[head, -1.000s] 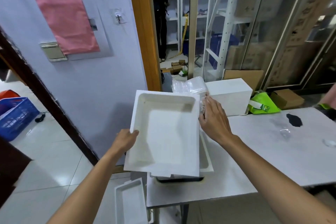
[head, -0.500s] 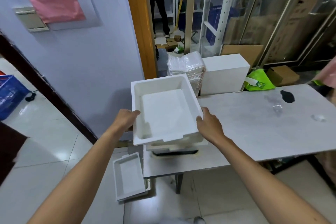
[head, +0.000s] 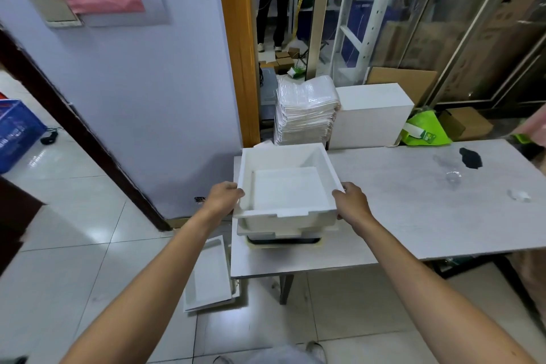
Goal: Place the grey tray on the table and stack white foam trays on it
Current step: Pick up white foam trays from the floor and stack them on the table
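Observation:
A white foam tray (head: 285, 192) sits level on top of another white foam tray (head: 288, 229). Both rest on the dark grey tray (head: 283, 241), whose front edge shows at the left end of the pale table (head: 413, 210). My left hand (head: 223, 196) grips the top tray's left rim. My right hand (head: 351, 201) grips its right rim. One more foam tray (head: 208, 273) lies on the floor left of the table leg.
A stack of bagged white sheets (head: 305, 109) and a white foam box (head: 372, 114) stand behind the table. A green bag (head: 425, 128) lies further right. The wall and a wooden door frame (head: 236, 47) are close on the left. A person stands in the doorway.
The top foam tray has come down from a raised tilt to lie flat on the stack. Both hands moved down with it and still hold its sides.

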Available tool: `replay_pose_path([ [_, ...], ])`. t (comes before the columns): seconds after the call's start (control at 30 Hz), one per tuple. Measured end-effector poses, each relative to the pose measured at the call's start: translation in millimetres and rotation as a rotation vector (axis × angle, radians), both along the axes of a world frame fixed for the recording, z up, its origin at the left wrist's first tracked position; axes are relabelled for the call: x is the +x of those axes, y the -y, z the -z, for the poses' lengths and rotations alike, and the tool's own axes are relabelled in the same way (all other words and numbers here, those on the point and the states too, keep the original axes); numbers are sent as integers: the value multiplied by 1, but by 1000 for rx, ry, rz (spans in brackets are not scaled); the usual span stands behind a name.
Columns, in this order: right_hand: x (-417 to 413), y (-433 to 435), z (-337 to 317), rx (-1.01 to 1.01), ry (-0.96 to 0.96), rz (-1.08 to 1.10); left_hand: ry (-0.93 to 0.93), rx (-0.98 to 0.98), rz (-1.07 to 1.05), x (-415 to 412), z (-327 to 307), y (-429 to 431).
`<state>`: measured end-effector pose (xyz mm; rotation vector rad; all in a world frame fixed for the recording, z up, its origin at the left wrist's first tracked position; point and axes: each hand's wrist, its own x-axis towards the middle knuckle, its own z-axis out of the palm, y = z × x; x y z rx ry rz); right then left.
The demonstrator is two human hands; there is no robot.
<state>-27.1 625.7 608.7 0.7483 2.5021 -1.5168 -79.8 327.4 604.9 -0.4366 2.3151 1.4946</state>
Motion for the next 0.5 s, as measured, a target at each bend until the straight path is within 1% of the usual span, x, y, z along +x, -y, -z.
replay_pose_path([
  [0.17,-12,0,6,-96,9,75,80,71,9,6,-1,-1],
  [0.23,-15,1,8,-114,4,101,73,72,-16,6,-2,-4],
  [0.37,-15,5,11,-79,10,80,61,69,-52,3,-2,-6],
  [0.5,-13,4,16,-58,17,78,37,35,-14,4,4,-6],
])
